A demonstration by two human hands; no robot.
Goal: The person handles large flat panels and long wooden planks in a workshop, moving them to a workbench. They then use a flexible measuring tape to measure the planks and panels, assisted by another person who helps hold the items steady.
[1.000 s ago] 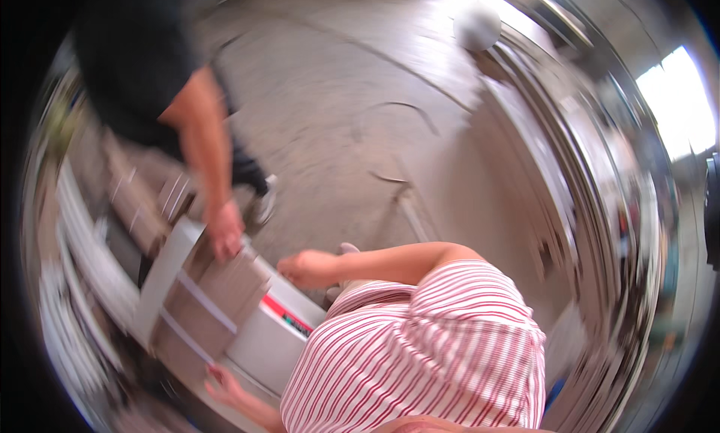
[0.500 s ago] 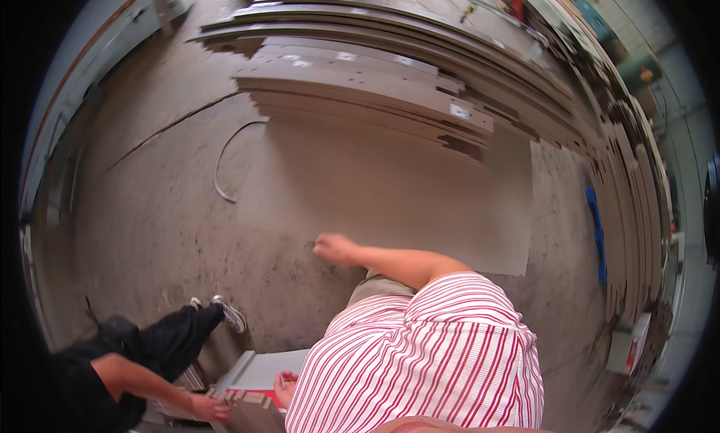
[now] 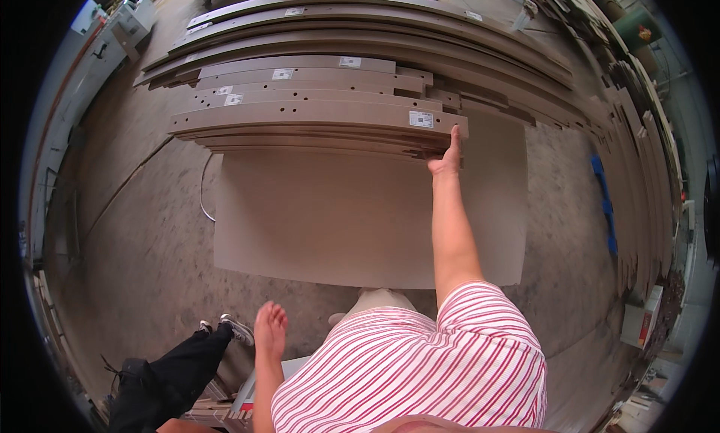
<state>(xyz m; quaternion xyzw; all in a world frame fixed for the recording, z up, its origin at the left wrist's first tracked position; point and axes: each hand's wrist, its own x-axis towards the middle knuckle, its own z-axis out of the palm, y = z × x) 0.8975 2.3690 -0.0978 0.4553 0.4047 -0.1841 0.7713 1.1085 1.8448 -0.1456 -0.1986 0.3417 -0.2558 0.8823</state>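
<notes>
This is a woodworking or panel-processing workshop: long brown boards [image 3: 315, 118] with drilled holes and small white labels lie stacked in a pile on a stained concrete floor [image 3: 135, 230], and one large flat sheet [image 3: 322, 215] lies on the floor in front of them. More cut panels [image 3: 637, 133] lean in rows along the right side (their edges bend with the lens), and a pale grey machine [image 3: 124, 20] stands at the far left. A loose cable [image 3: 204, 189] curls on the floor beside the sheet, and daylight falls in at the far end.
</notes>
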